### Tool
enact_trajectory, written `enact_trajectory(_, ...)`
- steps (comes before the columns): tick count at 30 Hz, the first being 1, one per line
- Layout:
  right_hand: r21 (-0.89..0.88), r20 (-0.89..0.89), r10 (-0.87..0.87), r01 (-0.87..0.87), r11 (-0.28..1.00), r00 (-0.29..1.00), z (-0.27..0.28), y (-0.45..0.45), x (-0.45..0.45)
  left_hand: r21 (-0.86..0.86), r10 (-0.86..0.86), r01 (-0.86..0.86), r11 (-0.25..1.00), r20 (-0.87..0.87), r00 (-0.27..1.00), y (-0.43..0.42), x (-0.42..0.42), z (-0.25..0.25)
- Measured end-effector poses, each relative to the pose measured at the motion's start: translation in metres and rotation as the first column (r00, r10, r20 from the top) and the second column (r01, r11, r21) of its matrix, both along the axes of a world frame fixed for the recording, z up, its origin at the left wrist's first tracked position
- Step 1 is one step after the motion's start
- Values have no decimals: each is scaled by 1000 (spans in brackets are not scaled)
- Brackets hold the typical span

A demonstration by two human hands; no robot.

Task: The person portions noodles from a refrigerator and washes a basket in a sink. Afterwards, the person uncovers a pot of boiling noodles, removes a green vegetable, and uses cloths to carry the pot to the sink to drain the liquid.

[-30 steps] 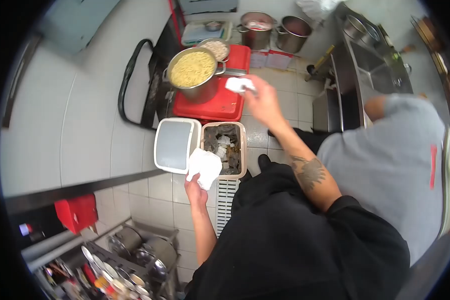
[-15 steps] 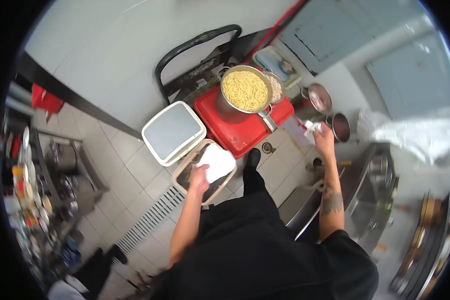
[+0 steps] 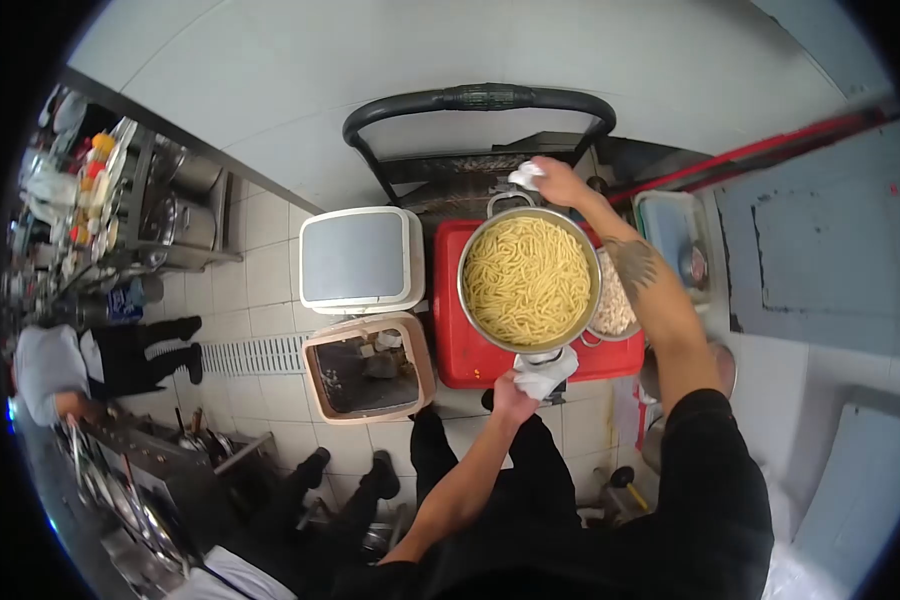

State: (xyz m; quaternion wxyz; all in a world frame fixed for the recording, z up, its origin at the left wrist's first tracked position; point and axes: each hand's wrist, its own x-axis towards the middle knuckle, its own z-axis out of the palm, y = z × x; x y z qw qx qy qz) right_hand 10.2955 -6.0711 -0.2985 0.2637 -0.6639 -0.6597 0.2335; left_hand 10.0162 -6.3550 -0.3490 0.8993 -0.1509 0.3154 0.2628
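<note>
A metal pot (image 3: 528,282) full of thick yellow noodles stands on a red lid (image 3: 455,350). My left hand (image 3: 515,400) is closed on a white cloth (image 3: 547,374) at the pot's near handle; whether it grips the handle through the cloth is hidden. Beyond the far rim, my right hand (image 3: 558,182) pinches a second white cloth (image 3: 526,176), just above the far handle (image 3: 510,200) and seemingly apart from it. Partly behind the pot, to its right, is a smaller pot (image 3: 613,300) of pale pieces.
An open bin (image 3: 425,375) with a dark liner and a grey-lidded container (image 3: 354,260) stand left of the red lid. A black cart handle (image 3: 480,97) rises beyond. A co-worker (image 3: 55,370) is at the far left; another person's sleeve (image 3: 235,577) shows at the bottom.
The view has turned towards the noodle pot. My left hand has gone from over the bin to the near handle, and my right hand has come across to the far handle, both still with cloths.
</note>
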Motion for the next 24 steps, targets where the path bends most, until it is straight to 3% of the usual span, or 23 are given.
enact_trajectory(1,-57,-34,100,-102,993,994,-23,18,-5,29,170,-178,984,183,968,-3,2,13)
enact_trajectory(3,-478,-92,299,-305,824,950,2,38,-26,79,228,-244,966,177,958,-8,4,41)
enact_trajectory(5,-462,-158,294,-333,822,943,-10,42,-35,-182,490,-468,865,103,866,-22,11,54)
enact_trajectory(6,-468,-195,285,-345,813,938,-16,45,-35,-234,566,-529,815,133,813,-31,19,41)
enact_trajectory(7,-472,-220,351,-414,778,910,-20,47,-31,-215,592,-555,803,189,783,-41,22,30)
enact_trajectory(8,-488,-242,427,-490,722,871,-26,45,-28,-190,563,-537,822,125,817,-43,31,25)
enact_trajectory(10,-580,-126,411,-403,708,903,5,35,-40,-133,549,-543,829,8,836,-54,53,16)
enact_trajectory(11,-555,-103,442,-420,718,891,-6,27,-39,-98,548,-549,830,-46,835,-62,62,8)
enact_trajectory(12,-571,-95,439,-410,712,894,-8,15,-34,-91,622,-626,775,288,728,-96,67,-42)
enact_trajectory(13,-573,-125,383,-382,726,915,-18,13,-29,-72,576,-579,812,-59,815,-87,74,-7)
enact_trajectory(15,-625,-416,133,-389,677,900,-20,7,-27,143,601,-584,799,-160,783,-74,80,19)
enact_trajectory(16,-726,-483,5,-404,556,875,-3,2,-29,126,637,-625,770,-184,748,-72,80,12)
enact_trajectory(17,-735,-458,-47,-349,581,887,-1,-3,-30,110,670,-664,740,-212,712,-72,79,2)
enact_trajectory(19,-831,-415,-219,-270,486,883,-8,-2,-20,107,699,-692,714,-147,699,-67,58,19)
enact_trajectory(21,-839,-339,-157,-223,496,928,-2,-12,-20,153,701,-685,713,-168,693,-74,36,-4)
enact_trajectory(24,-855,-428,-333,-257,451,840,-18,-51,-20,185,625,-598,780,-256,737,-85,2,19)
